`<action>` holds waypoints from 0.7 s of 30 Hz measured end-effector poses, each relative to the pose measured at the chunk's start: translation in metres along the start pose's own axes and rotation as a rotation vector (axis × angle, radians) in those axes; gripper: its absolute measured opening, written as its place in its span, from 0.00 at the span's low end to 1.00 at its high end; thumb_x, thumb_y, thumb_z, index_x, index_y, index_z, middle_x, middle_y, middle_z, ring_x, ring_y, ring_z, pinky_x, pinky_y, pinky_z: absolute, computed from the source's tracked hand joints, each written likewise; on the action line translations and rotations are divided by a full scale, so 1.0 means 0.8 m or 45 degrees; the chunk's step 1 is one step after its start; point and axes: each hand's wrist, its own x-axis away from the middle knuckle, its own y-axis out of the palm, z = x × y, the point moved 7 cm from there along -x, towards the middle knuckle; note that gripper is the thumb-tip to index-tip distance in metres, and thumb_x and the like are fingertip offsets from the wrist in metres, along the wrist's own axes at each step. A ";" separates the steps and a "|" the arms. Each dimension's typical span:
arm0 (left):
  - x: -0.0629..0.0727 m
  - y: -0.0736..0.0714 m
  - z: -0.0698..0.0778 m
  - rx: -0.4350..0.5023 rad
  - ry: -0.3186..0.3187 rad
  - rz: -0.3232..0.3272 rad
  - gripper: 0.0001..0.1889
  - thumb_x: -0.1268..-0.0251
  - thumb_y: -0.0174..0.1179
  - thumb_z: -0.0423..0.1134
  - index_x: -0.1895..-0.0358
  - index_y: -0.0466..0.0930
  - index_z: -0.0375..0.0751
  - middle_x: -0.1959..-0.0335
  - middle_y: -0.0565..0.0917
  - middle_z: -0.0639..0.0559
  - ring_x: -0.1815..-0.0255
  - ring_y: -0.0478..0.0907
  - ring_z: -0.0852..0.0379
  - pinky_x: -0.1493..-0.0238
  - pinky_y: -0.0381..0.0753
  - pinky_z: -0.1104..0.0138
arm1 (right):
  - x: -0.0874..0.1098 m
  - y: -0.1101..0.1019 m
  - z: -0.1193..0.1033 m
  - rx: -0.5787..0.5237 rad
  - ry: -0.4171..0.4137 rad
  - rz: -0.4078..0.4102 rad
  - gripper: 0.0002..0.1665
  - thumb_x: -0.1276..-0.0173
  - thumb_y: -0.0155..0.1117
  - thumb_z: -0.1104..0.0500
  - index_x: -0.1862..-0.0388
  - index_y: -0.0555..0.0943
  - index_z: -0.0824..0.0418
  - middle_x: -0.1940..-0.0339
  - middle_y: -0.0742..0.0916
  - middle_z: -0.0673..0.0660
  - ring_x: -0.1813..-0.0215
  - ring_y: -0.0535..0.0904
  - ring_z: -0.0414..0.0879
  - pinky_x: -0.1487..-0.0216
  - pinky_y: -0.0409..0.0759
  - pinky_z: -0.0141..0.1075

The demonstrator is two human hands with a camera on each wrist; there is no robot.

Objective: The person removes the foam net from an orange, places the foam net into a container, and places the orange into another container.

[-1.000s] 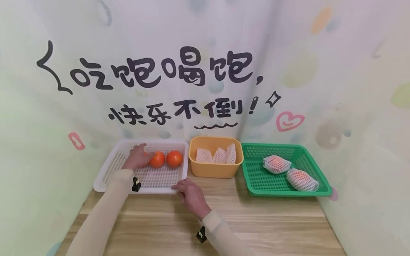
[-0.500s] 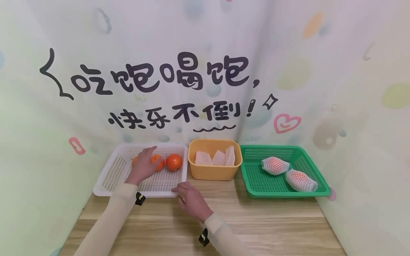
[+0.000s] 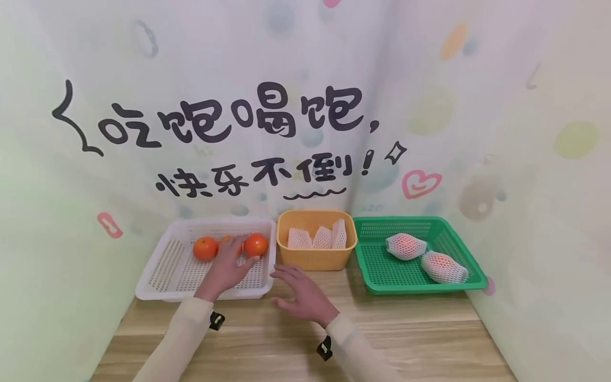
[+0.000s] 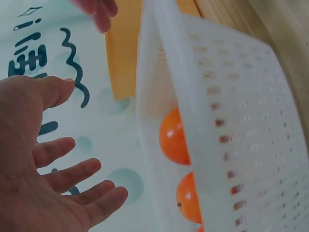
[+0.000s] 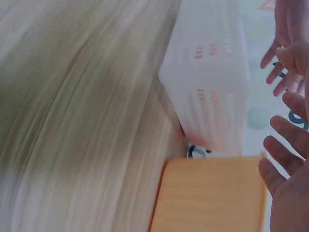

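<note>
Three oranges [image 3: 206, 249] sit in a row in the white perforated basket [image 3: 164, 289] on the left. My left hand [image 3: 229, 270] is over this basket, hiding part of the middle orange [image 4: 189, 198]; its fingers are spread in the left wrist view and nothing is in them. Beside the basket's front right corner is my right hand [image 3: 307, 297], palm down over the table, fingers extended and holding nothing. The yellow bin [image 3: 317, 260] stands just beyond it, with several white foam net sleeves [image 3: 322, 237] upright inside.
To the right is a green perforated basket [image 3: 382, 289] holding two fruits in foam nets [image 3: 406, 246]. All the containers stand on a wooden table [image 3: 410, 334], close against a printed cloth backdrop [image 3: 267, 48] with large dark lettering.
My left hand has moved right from the leftmost orange, past the middle one, uncovering the left orange. My right hand has come off the white basket's corner and shifted right, its fingers straightening.
</note>
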 end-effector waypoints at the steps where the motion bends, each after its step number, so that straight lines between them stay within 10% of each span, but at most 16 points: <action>1: 0.004 0.003 0.003 -0.008 0.014 -0.004 0.37 0.31 0.66 0.49 0.23 0.64 0.41 0.26 0.69 0.35 0.25 0.64 0.34 0.27 0.66 0.35 | 0.003 -0.004 0.002 0.014 -0.001 0.011 0.35 0.32 0.71 0.47 0.28 0.74 0.53 0.22 0.74 0.52 0.23 0.69 0.49 0.28 0.76 0.49; 21: 0.059 0.068 0.028 -0.006 -0.013 -0.142 0.31 0.37 0.71 0.41 0.32 0.76 0.33 0.41 0.83 0.35 0.40 0.80 0.38 0.37 0.79 0.45 | 0.053 -0.116 0.058 0.204 0.143 0.200 0.49 0.39 0.77 0.40 0.23 0.68 0.52 0.18 0.68 0.56 0.22 0.65 0.59 0.31 0.75 0.61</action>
